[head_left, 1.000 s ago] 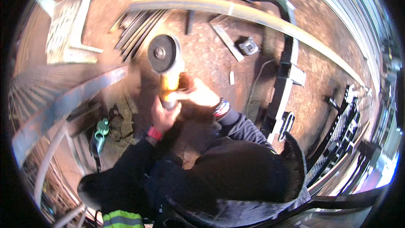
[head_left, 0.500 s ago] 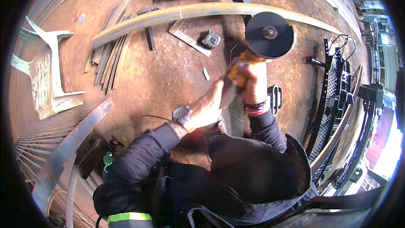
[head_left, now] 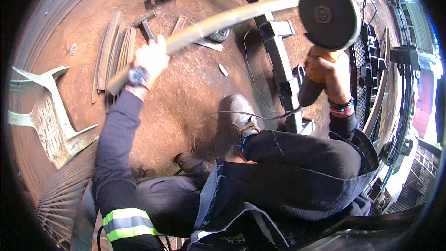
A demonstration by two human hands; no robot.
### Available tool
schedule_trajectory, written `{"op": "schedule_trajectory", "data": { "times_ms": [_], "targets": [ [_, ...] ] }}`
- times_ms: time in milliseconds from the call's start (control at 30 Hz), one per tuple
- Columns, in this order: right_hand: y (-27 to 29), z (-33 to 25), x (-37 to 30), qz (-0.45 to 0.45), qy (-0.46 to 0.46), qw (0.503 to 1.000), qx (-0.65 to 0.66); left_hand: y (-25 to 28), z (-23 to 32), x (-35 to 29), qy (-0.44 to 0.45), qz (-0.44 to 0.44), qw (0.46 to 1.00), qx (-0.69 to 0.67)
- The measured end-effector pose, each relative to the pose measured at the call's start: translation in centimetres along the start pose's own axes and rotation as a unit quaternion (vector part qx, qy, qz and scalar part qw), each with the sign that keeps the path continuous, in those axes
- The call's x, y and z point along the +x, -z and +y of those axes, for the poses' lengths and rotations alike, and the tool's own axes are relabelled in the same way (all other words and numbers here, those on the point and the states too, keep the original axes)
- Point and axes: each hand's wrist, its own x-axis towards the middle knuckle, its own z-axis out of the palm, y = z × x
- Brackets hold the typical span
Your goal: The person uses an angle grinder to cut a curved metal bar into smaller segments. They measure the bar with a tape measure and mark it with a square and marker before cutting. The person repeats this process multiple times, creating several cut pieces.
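Note:
My left hand [head_left: 151, 60] is closed round the left part of a long steel bar [head_left: 223, 18], which slants from near left to far right. My right hand [head_left: 331, 72] grips an angle grinder [head_left: 310, 83] by its yellow and dark body, off to the right. The grinder's black disc [head_left: 319, 28] faces up and hides the bar's far end. Beneath the bar stands a dark steel frame [head_left: 281, 67] with square blocks. A tape measure [head_left: 221, 34] and the end of a metal square [head_left: 210, 44] show just behind the bar, partly covered.
Several flat steel strips [head_left: 106, 56] lie at the left, beside a pale green metal piece [head_left: 55, 111]. A small white stick [head_left: 223, 69] rests on the brown ground. The grinder's cord [head_left: 260, 117] runs past my boot [head_left: 241, 111]. Black mesh metalwork [head_left: 360, 60] stands at the right.
My left hand has left the grinder and taken hold of the bar, whose left end has come nearer. My right hand has carried the grinder right and outward. The view has shifted slightly.

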Motion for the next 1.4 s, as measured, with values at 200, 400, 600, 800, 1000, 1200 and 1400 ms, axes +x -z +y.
{"op": "schedule_trajectory", "data": {
  "times_ms": [200,400,600,800,1000,1200,1400],
  "targets": [
    [-6.9,4.4,-1.3,-0.014,-0.019,0.998,-0.066,-2.5,3.1,-1.0,-0.06,0.205,0.977,0.01],
    [-9.6,8.9,-1.1,-0.051,-0.014,0.987,-0.152,-1.6,1.1,0.9,-0.144,0.141,0.972,-0.121],
    [-12.8,8.5,-0.2,-0.088,-0.071,0.977,-0.183,-0.6,-1.3,0.7,-0.142,0.099,0.969,-0.176],
    [-13.4,9.0,0.7,-0.071,-0.082,0.974,-0.2,1.0,0.5,0.5,-0.107,0.062,0.975,-0.187],
    [-13.7,8.4,1.1,-0.062,-0.091,0.971,-0.212,0.6,0.3,0.7,-0.109,0.05,0.98,-0.156],
    [-13.7,8.3,1.3,-0.066,-0.086,0.969,-0.221,0.6,0.3,0.7,-0.118,0.057,0.979,-0.157],
    [-13.7,8.8,1.4,-0.07,-0.071,0.972,-0.215,0.6,0.3,0.6,-0.121,0.068,0.977,-0.163]
  ]
}}
